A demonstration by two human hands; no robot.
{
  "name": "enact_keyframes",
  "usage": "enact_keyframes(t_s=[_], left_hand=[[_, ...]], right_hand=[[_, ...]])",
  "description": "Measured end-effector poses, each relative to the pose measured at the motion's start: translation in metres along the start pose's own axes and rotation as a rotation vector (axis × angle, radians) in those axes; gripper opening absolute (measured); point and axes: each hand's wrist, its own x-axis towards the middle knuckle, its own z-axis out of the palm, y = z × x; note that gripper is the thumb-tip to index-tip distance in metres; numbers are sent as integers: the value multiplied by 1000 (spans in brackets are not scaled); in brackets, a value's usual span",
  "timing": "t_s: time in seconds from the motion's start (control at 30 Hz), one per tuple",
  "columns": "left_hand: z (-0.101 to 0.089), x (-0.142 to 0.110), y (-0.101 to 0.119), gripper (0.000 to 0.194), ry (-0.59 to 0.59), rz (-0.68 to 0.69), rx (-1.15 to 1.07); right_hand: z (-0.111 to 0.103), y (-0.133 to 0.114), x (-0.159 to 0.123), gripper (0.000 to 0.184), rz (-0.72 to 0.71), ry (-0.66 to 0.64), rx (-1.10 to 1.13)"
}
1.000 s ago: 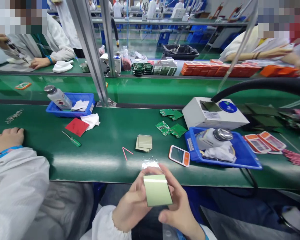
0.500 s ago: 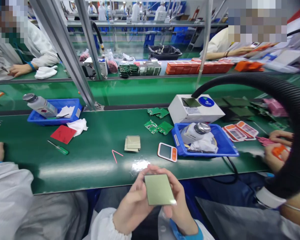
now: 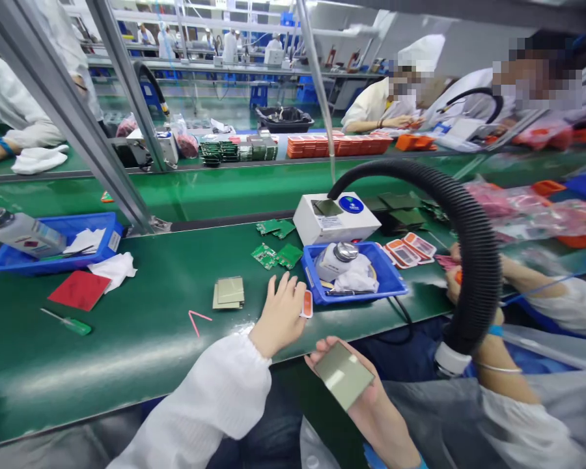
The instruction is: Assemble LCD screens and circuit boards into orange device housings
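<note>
A square grey-green LCD panel (image 3: 344, 374) rests tilted in my right hand (image 3: 371, 397), held at its edges in front of the table's front edge. My left hand (image 3: 280, 312) reaches palm down over a small white-and-orange handheld device (image 3: 307, 304) on the table. Its fingers are stretched out and apart. They hide most of the device, and only its orange end shows beside the hand. Left of that hand lies a small stack of similar panels (image 3: 228, 293). Beyond it are several green circuit boards (image 3: 276, 256).
A blue tray (image 3: 356, 298) with a bottle and white cloth stands right of my left hand, before a white box (image 3: 339, 228). A black ribbed hose (image 3: 478, 260) arches on the right, near a co-worker's hands. Pink strips (image 3: 198, 320), a screwdriver (image 3: 71, 322) and a red sheet (image 3: 81, 290) lie left.
My left hand has let go of the panel and moved forward onto the handheld device. The panel stays in my right hand, now tilted and farther right. The view has swung right.
</note>
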Motion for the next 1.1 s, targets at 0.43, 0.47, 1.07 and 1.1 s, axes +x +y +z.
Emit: enact_keyframes(t_s=[0.43, 0.47, 1.07, 1.1], left_hand=[[-28, -23, 24, 33, -38, 5, 178], [-33, -30, 29, 34, -34, -10, 119], [99, -93, 73, 29, -392, -1056, -1561], [105, -93, 73, 27, -398, -1087, -1561]], right_hand=[[-155, -5, -38, 43, 70, 447, 248], [-161, -6, -39, 42, 53, 456, 259], [-170, -15, -33, 39, -125, 469, 266], [-170, -18, -31, 38, -135, 470, 269]])
